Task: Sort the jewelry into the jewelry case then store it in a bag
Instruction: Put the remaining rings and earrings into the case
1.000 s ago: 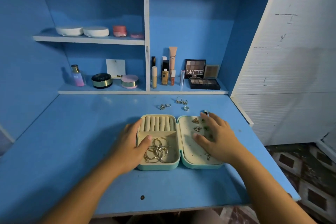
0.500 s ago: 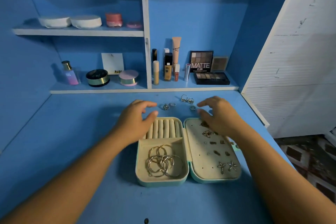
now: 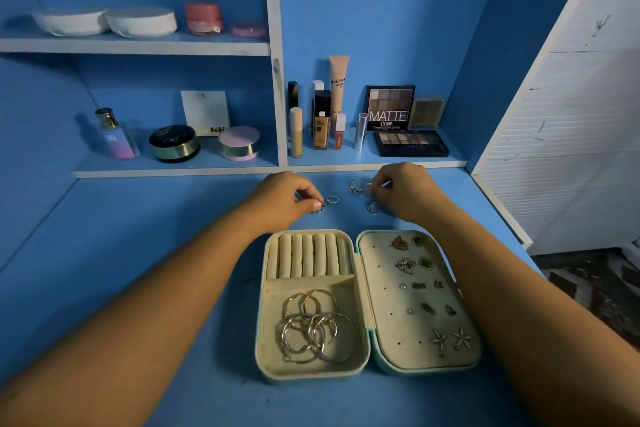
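Left hand (image 3: 282, 199) — thumb and forefinger pinch a small ring (image 3: 319, 206) on the blue desktop (image 3: 138, 253). A second loose ring (image 3: 331, 199) lies just beside it at 3 o'clock.

Right hand (image 3: 407, 191) — fingertips curled, pinching the edge of a ring pair (image 3: 355, 185). A stray ring (image 3: 373, 207) sits at 6 o'clock of that pair, apart from the fingers.

All rings lie at 12 o'clock of the open jewelry case (image 3: 259, 340).

Case status: hoop earrings (image 3: 317, 326) piled in the lower left compartment, stud earrings (image 3: 419, 286) pinned on the right panel, ring rolls (image 3: 308, 260) bare.

Judgement: earrings sorted; rings, closing the case and bagging remain. No bag in view.
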`<state>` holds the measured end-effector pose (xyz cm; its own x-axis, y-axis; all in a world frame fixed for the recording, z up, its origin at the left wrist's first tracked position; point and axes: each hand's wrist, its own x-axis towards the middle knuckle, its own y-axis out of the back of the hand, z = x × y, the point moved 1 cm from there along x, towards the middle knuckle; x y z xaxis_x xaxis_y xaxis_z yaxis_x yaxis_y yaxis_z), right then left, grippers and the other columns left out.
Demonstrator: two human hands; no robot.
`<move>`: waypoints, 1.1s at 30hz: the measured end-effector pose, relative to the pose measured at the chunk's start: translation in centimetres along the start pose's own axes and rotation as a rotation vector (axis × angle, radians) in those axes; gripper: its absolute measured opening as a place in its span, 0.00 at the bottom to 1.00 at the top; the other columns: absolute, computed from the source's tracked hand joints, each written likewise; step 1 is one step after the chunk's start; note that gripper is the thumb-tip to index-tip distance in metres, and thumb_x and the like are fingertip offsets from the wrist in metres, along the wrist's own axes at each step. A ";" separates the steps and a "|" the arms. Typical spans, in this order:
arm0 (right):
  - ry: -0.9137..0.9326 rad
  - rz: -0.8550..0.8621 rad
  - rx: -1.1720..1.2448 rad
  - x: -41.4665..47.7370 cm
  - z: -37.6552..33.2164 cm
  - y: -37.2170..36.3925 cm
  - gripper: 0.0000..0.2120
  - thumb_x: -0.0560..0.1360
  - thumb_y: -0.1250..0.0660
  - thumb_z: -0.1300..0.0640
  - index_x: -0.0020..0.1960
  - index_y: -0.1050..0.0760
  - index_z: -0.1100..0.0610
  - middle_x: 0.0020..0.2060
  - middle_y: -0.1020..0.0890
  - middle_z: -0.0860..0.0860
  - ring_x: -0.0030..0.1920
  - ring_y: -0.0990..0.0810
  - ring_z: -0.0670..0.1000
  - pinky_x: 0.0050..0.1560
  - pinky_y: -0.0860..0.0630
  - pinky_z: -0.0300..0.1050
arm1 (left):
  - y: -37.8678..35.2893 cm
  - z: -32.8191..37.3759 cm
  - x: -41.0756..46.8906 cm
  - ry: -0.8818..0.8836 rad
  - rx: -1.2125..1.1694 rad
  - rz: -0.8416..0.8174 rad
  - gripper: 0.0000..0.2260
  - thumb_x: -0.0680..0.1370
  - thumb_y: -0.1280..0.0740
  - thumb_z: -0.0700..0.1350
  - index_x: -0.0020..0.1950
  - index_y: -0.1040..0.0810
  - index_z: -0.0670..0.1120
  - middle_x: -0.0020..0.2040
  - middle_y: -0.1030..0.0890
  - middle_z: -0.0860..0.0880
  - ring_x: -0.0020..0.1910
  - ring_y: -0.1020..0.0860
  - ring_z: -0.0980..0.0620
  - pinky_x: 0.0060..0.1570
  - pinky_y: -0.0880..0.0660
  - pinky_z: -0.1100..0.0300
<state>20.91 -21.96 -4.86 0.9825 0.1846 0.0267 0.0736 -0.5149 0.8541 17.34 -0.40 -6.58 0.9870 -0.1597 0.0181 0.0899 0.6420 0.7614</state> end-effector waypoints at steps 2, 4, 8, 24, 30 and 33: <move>-0.017 0.043 0.128 -0.6 0.1 0.6 0.09 0.75 0.30 0.50 0.45 0.20 0.56 0.40 0.20 0.48 0.37 0.22 0.47 0.28 0.30 0.35 | 0.1 -0.2 -0.1 0.014 -0.012 -0.008 0.03 0.78 0.31 0.44 0.49 0.17 0.49 0.45 0.18 0.56 0.47 0.21 0.55 0.54 0.23 0.55; -0.052 0.066 0.265 -1.6 -0.2 1.3 0.11 0.74 0.29 0.49 0.42 0.21 0.57 0.37 0.20 0.44 0.31 0.23 0.40 0.23 0.34 0.31 | 0.4 -0.3 -0.5 0.022 -0.060 0.026 0.03 0.79 0.32 0.45 0.49 0.19 0.49 0.46 0.19 0.56 0.48 0.21 0.55 0.54 0.23 0.55; -0.192 -0.027 0.746 -4.5 -1.0 1.9 0.14 0.72 0.28 0.51 0.47 0.22 0.62 0.41 0.15 0.54 0.39 0.16 0.46 0.35 0.23 0.33 | 1.2 0.1 -2.3 0.011 -0.139 0.135 0.04 0.80 0.35 0.45 0.47 0.22 0.52 0.44 0.21 0.58 0.46 0.22 0.58 0.48 0.26 0.62; -0.262 0.293 0.289 -15.0 2.8 2.3 0.09 0.71 0.28 0.45 0.40 0.22 0.50 0.35 0.20 0.46 0.30 0.25 0.45 0.27 0.34 0.34 | 0.3 0.6 -5.2 0.130 -0.262 0.160 0.04 0.82 0.37 0.45 0.48 0.24 0.49 0.48 0.19 0.51 0.53 0.21 0.49 0.52 0.26 0.57; -0.353 0.337 0.441 -17.4 3.5 0.9 0.09 0.72 0.29 0.47 0.39 0.23 0.51 0.33 0.19 0.48 0.30 0.21 0.49 0.29 0.28 0.41 | -0.5 1.0 -6.1 0.118 -0.287 0.035 0.06 0.83 0.41 0.42 0.47 0.27 0.46 0.51 0.18 0.51 0.55 0.19 0.50 0.60 0.25 0.46; -0.329 0.421 0.456 -18.9 2.7 -1.7 0.09 0.73 0.30 0.47 0.39 0.23 0.50 0.33 0.20 0.44 0.35 0.22 0.44 0.33 0.28 0.42 | -0.5 0.9 -6.7 0.125 -0.326 0.061 0.06 0.83 0.41 0.42 0.48 0.27 0.47 0.49 0.17 0.51 0.54 0.19 0.54 0.60 0.25 0.49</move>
<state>2.66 -26.82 -8.20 0.9386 -0.3338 0.0873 -0.3310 -0.8001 0.5003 10.53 -0.33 -6.50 0.9987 -0.0336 -0.0378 0.0482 0.8566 0.5138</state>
